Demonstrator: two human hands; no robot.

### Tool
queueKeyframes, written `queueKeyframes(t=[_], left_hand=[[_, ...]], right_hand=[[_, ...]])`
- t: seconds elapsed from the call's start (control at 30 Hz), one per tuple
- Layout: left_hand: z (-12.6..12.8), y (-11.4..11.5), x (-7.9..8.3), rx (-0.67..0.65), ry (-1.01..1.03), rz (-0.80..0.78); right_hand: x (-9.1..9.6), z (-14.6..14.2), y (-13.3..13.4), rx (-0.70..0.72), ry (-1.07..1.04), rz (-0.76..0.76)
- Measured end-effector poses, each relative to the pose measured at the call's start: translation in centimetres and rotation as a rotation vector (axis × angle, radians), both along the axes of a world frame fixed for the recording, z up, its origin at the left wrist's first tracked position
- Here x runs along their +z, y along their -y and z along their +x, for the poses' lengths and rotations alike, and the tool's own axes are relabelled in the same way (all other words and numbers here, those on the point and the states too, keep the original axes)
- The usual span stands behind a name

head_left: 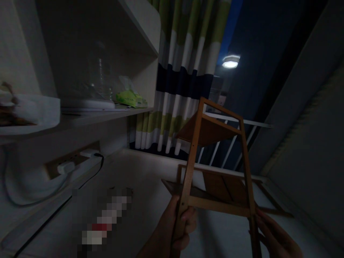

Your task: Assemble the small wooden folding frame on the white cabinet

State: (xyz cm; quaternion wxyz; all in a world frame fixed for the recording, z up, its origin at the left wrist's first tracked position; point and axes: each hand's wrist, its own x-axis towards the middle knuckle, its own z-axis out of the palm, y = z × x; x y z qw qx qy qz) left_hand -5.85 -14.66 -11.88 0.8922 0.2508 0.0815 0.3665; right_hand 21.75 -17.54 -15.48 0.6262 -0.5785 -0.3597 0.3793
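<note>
A small two-tier wooden shelf rack [194, 154] stands tilted in front of me, with slanted side legs, an upper board and a lower board. My left hand [177, 227] wraps its fingers round the lower part of the left leg, just below the lower crossbar. At the lower right leg, my right hand [276, 234] has its fingers pressed against the wood; part of its grip is hidden. Behind the rack, another wooden frame with brown panels [224, 184] lies on the pale surface.
On the left, a shelf [107, 116] holds a green tissue pack [131, 98] and a clear bottle [100, 75]. Below it are a power outlet strip [72, 159] with plugs and a black cable [45, 222]. A striped curtain [182, 79] and white railing [215, 152] are behind.
</note>
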Motion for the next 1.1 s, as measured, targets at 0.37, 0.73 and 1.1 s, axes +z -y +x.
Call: queueKeyframes(t=[0.37,0.73,1.1], left_hand=[[-0.3,-0.6,-0.5,-0.013,0.002,-0.004],[-0.1,-0.7,-0.4,-0.016,0.002,-0.092],[-1.1,-1.8,-0.6,0.098,-0.166,0.09]], right_hand=[[-0.9,-0.9,-1.5,-0.043,0.097,0.081],[-2.9,-1.6,-3.1,0.095,-0.252,0.136],[-5.1,-3.1,-5.1,0.064,-0.435,0.314]])
